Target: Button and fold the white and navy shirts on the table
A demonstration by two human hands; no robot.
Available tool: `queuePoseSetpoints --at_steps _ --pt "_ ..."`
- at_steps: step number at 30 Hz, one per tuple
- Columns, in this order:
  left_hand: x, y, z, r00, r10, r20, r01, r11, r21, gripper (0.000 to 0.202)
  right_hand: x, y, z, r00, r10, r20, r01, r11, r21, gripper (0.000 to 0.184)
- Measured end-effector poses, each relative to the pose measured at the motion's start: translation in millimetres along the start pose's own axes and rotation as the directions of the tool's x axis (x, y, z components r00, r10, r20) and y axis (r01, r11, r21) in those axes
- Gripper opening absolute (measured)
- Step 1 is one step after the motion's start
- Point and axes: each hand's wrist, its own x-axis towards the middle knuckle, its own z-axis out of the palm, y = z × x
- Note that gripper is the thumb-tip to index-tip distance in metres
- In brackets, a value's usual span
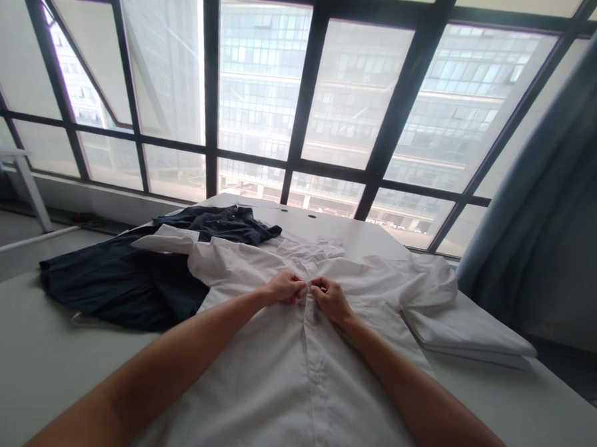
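Smooth white cotton shirt (290, 376), matt

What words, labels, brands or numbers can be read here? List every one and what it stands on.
None can be read: the white shirt and navy garment show no legible label, and the building beyond the window is too blurred for any sign.

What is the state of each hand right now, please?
Left hand: closed, pinching the white shirt's front placket.
Right hand: closed, pinching the same placket.
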Motion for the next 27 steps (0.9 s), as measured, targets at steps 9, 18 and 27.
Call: queuePoseSetpoints --at_steps 9,18,27 --pt "3.1 -1.1 -1.5 0.999 -0.037 0.017 0.038 0.999 -0.024 0.027 -2.1 -8.7 -0.9 0.983 0.141 0.121 -0.162 0.97 0.182 0.023" --pt "0.8 -0.1 -0.6 0.999 -0.042 0.029 0.043 0.998 -0.042 0.024 1.9 -4.5 0.8 0.99 0.046 0.132 -0.053 0.997 0.055 0.025" --pt "2.3 0.3 6.3 0.996 -0.056 -0.068 0.06 0.997 0.051 0.037 -0.2 0.0 8.4 0.996 -0.087 0.006 0.087 0.98 -0.18 0.02"
